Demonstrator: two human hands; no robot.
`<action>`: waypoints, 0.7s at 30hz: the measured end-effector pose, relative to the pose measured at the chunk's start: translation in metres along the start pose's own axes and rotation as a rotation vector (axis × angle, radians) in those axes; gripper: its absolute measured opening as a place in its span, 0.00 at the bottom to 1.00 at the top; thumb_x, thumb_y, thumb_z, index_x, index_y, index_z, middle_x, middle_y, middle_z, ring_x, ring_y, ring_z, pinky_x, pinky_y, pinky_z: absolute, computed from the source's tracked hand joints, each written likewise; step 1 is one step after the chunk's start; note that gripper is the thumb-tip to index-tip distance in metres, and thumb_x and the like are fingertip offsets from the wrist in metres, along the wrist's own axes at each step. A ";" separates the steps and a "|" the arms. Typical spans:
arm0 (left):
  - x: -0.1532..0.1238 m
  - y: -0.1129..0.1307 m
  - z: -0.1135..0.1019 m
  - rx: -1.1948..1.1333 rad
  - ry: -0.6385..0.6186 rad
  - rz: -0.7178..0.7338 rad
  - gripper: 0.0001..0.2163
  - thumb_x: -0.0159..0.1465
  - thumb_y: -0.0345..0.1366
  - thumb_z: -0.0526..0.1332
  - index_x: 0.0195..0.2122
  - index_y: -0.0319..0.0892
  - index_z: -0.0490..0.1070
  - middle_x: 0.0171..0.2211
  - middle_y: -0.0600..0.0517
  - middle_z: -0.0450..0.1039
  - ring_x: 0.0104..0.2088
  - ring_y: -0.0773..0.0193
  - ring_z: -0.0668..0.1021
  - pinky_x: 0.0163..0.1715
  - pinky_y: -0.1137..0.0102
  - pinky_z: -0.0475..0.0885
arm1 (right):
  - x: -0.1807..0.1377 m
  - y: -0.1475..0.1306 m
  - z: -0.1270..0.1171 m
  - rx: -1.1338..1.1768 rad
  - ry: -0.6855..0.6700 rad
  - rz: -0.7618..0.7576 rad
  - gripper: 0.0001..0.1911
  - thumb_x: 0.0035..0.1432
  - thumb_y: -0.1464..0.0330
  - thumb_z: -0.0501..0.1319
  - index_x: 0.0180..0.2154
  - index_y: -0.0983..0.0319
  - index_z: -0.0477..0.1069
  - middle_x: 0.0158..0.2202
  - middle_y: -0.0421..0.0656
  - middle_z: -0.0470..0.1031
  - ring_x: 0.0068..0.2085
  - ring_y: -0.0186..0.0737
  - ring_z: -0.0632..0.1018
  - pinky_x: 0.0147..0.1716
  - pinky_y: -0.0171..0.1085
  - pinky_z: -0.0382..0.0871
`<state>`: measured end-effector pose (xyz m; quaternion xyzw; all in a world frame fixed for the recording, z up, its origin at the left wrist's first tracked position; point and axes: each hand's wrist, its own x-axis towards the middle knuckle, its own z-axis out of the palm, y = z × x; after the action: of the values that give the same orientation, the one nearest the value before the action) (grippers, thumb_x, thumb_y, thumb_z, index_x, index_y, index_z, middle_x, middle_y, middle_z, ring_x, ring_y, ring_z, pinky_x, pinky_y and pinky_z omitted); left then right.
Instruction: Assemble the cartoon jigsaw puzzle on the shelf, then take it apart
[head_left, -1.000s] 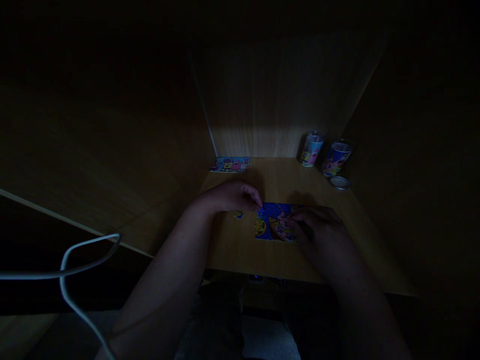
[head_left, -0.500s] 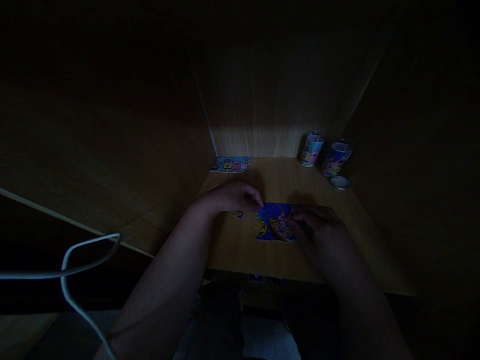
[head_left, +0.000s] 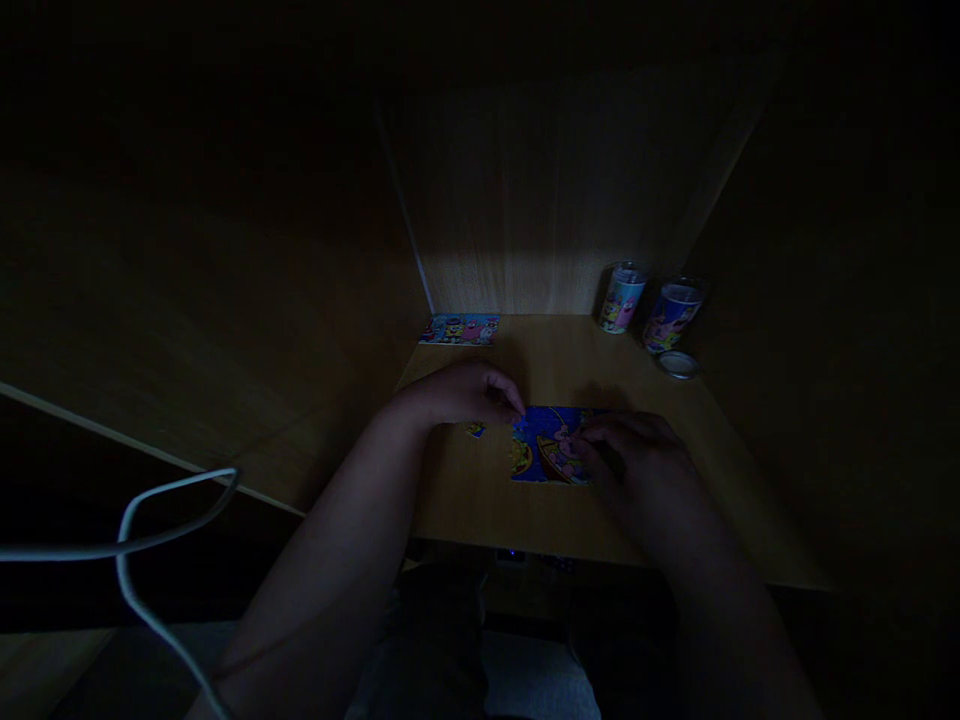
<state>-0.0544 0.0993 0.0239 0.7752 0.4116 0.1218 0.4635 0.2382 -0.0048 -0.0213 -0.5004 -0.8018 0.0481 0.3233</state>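
A wooden worktop (head_left: 555, 520) sits in a dim alcove, walled by wooden panels (head_left: 525, 200) at the far side and on both flanks. Near its middle lies a partly assembled jigsaw puzzle (head_left: 541, 447), blue with cartoon figures, flat on the surface. The left hand (head_left: 465, 393) rests knuckles up just left of the puzzle, its fingers curled down so that the fingertips (head_left: 517, 408) touch the puzzle's far left corner; whether they pinch a piece cannot be told in the gloom. The right hand (head_left: 637, 450) lies over the puzzle's right part, fingers bent and pressed onto the picture, clasping nothing that shows. At the far left of the worktop, against the back panel, lies a flat cartoon picture card (head_left: 460, 329). At the far right stand two printed cups (head_left: 621, 298) side by side, just apart, with a round lid (head_left: 679, 364) lying flat just nearer than the right one. A white cable (head_left: 142, 520) loops through the near left, off the worktop. A single loose puzzle piece (head_left: 475, 430) lies under the left wrist, just left of the puzzle.
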 end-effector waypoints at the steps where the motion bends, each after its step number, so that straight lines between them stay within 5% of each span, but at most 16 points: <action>1: 0.000 0.001 0.000 0.008 0.007 0.005 0.06 0.66 0.39 0.73 0.43 0.48 0.87 0.41 0.53 0.88 0.42 0.62 0.85 0.47 0.68 0.75 | 0.000 0.000 0.000 0.000 -0.002 0.000 0.08 0.75 0.63 0.64 0.42 0.55 0.82 0.48 0.46 0.87 0.49 0.54 0.82 0.54 0.54 0.73; 21: 0.000 0.000 0.001 0.010 -0.008 -0.029 0.07 0.64 0.40 0.74 0.42 0.46 0.86 0.39 0.53 0.87 0.40 0.61 0.84 0.44 0.67 0.75 | -0.001 -0.002 0.000 0.004 0.003 0.015 0.07 0.75 0.64 0.65 0.42 0.55 0.81 0.48 0.46 0.86 0.51 0.55 0.81 0.55 0.54 0.74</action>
<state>-0.0541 0.0990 0.0234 0.7719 0.4215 0.1100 0.4630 0.2370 -0.0066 -0.0209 -0.5058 -0.7973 0.0513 0.3254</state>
